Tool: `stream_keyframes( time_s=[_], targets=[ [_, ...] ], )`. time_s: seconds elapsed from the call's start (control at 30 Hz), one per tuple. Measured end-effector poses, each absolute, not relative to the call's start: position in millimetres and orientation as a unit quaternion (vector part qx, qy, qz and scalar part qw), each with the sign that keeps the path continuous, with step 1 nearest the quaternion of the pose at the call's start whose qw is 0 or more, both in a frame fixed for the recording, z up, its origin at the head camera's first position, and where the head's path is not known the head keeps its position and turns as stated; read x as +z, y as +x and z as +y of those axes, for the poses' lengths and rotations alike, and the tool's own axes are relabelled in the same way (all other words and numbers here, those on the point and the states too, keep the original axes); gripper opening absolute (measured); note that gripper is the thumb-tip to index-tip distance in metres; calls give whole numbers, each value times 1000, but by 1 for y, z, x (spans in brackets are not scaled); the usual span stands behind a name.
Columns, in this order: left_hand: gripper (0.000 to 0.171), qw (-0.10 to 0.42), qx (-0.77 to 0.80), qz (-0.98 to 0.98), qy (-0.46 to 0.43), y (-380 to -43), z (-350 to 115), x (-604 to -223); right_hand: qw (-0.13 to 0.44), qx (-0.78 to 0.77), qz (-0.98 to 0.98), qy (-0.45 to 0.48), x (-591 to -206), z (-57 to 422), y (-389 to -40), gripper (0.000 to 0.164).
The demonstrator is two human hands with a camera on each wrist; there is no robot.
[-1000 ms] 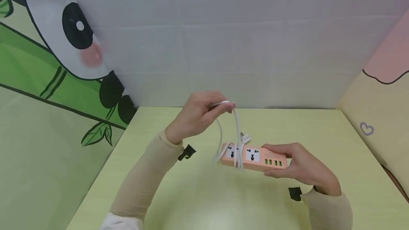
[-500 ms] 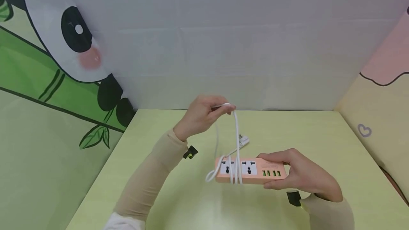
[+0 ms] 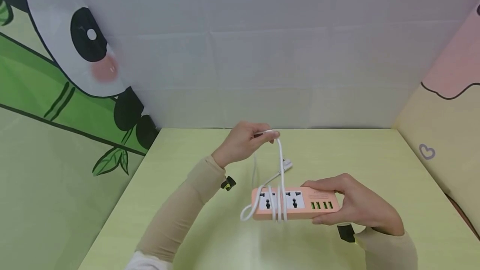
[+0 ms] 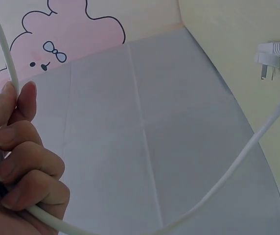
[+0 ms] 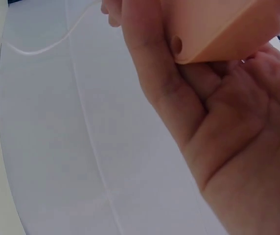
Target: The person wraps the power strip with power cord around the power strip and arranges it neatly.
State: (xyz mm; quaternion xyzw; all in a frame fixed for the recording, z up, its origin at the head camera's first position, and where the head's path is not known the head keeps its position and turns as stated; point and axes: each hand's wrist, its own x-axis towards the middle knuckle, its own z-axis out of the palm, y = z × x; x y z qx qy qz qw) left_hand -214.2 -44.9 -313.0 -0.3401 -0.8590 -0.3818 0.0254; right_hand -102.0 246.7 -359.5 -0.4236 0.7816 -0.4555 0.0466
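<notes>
My right hand grips the right end of a salmon-pink power strip, thumb along its near side and fingers at the far side. White sockets and several USB ports face up. A white power cord is wound round the strip's left half, with a small loop sticking out at its left end. Above and left of the strip, my left hand pinches the cord between thumb and forefinger; in the left wrist view its other fingers curl round the cord. The plug hangs behind the strip, prongs showing in the left wrist view.
A pale yellow-green table spreads beneath both hands. A grey-white sheet stands at the back, with printed cartoon panels at left and right.
Over the last second the strip has come nearer and tilted to lie level, with the right hand on it. My left hand has lowered and shifted slightly right, still holding the cord.
</notes>
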Motion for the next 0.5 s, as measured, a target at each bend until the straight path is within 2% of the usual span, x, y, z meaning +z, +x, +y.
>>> stream_keyframes(
  time_s=[0.5],
  targets=[
    [30, -7, -340, -884, -320, -210, -53, -337, 7, -527, 752, -397, -363, 240, -90, 62]
  ],
)
